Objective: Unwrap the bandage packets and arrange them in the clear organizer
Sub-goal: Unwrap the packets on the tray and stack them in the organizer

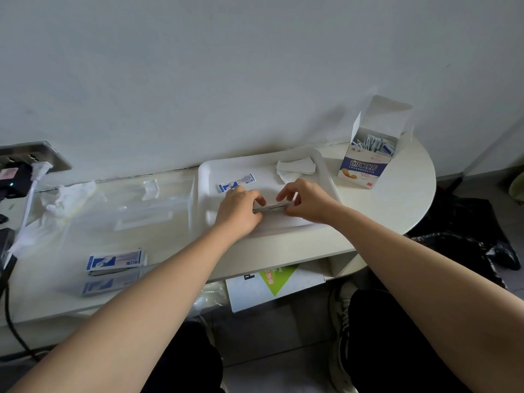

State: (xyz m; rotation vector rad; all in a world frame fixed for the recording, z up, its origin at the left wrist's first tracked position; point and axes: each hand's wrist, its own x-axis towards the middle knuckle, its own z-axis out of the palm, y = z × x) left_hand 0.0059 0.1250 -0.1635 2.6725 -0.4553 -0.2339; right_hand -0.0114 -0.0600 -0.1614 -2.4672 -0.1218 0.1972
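On the head camera, our left hand [239,209] and right hand [304,204] each pinched one end of a thin flat bandage packet [270,207] over the white plastic tray [208,173]. We think we were unwrapping it. Next it had to go left, into the clear plastic organizer [147,214]. We counted one blue-and-white packet [236,182] on the tray and one open cardboard box [365,165] far right.

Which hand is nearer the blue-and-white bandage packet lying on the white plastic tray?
Left. The left hand sits just before the blue-and-white bandage packet, knuckles at its edge; the right hand is apart, off to its right.
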